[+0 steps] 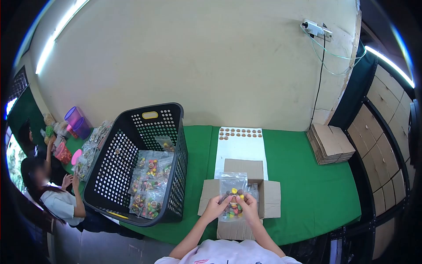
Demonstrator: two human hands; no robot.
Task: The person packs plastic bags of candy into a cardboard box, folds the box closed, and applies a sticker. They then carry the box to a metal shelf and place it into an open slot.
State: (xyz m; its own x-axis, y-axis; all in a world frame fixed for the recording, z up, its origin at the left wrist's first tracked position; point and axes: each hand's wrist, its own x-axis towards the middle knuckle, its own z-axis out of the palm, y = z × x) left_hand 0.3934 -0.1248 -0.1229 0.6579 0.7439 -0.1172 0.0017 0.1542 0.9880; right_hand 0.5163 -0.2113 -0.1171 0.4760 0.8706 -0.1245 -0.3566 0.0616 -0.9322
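Observation:
Between both hands I hold a clear plastic bag of colourful candies point(233, 180), with a small round brown label near my thumbs. My left hand point(214, 207) grips its left side, and my right hand point(249, 210) grips the right. Fingers of both hands are closed on the bag. Directly below is an open cardboard box point(272, 199) with its flaps spread out. Part of another clear bag point(253, 189) shows inside the box; the held bag and my hands hide the rest. Behind the box lies a white sheet point(239, 149) with rows of round brown stickers point(237, 130).
A large black perforated basket point(178, 167) on the left holds several candy bags point(151, 185). Flattened cardboard boxes point(330, 143) are stacked at the right of the green-covered table point(307, 198). Two people point(61, 204) work at far left near purple containers point(80, 127). A cable point(319, 83) hangs down the wall.

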